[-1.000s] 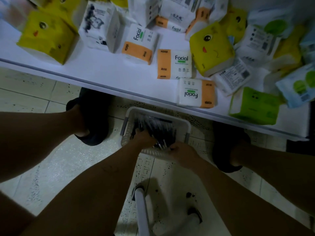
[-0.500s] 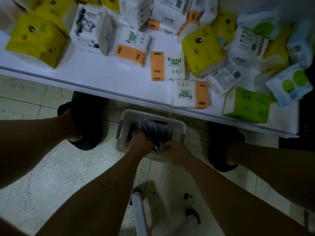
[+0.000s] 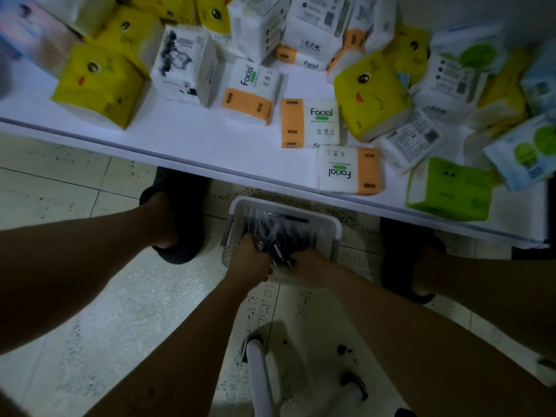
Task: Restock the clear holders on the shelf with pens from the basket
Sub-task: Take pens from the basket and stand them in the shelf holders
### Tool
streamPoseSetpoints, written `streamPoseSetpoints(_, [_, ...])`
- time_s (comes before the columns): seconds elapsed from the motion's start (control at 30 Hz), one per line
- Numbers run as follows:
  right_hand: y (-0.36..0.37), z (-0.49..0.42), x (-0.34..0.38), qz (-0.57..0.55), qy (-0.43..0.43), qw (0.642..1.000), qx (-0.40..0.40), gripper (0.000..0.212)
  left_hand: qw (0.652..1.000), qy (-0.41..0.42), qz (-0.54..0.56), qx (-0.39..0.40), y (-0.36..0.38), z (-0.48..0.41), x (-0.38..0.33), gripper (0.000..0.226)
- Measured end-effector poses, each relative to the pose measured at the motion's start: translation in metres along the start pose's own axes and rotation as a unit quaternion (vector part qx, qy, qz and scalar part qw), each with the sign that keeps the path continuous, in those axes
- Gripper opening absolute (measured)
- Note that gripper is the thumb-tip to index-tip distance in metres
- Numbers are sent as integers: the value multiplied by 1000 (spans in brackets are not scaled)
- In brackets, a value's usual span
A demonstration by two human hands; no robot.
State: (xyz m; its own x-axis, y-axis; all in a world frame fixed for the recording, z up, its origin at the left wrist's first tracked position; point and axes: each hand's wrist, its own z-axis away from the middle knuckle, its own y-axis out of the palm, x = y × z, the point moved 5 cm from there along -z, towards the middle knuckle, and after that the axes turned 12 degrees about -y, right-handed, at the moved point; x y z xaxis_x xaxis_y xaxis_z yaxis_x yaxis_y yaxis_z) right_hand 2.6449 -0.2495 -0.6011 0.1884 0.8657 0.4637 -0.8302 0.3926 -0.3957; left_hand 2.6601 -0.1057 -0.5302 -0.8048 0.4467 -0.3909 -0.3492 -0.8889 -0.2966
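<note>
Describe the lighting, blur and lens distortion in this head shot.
Head view, top: the shelf is brightly lit and the Facial pack reads sharply. Head view, lower middle: the basket, the pens, the left hand and the right hand sit in dim shadow, so the grips are unreadable. Head view, edges: the upper corners smear.

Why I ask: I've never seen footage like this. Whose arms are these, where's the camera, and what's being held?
No machine here: a person wears one camera on the head, looking down, so the arms are their own. The left hand grips a bunch of dark pens in a white basket on the floor; the right hand touches the same bunch, its grip too dim to tell. Above lies a white shelf strewn with tissue packs. The clear holders are not in view.
</note>
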Motion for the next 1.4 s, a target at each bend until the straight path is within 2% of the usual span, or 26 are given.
streamPoseSetpoints(0.07, [6,-3,1,20,-12,999,28,45,1000,11,0,-2,-4,0,-1,39])
streamPoseSetpoints(0.17, [9,-12,1,59,-20,997,42,51,999,11,35,-26,-13,3,-3,29])
streamPoseSetpoints(0.33, [10,-19,4,76,20,995,55,51,997,26,59,-43,-17,7,-3,24])
streamPoseSetpoints(0.4, [10,-19,6,86,25,995,45,45,998,20,64,-22,-13,8,-2,25])
streamPoseSetpoints(0.57, [11,-21,7,64,16,997,30,41,997,-4,72,4,-9,7,0,31])
streamPoseSetpoints(0.73, [1,-14,6,35,41,999,2,39,997,6,75,-32,-17,5,1,23])
streamPoseSetpoints(0.97, [8,3,9,62,-33,997,30,46,997,36,54,-31,-16,18,-5,20])
streamPoseSetpoints(1.23, [10,3,7,32,-17,999,41,46,999,18,41,-26,-13,15,2,25])
streamPoseSetpoints(1.4, [4,1,5,3,-7,1000,0,41,998,1,56,-22,-12,11,5,21])
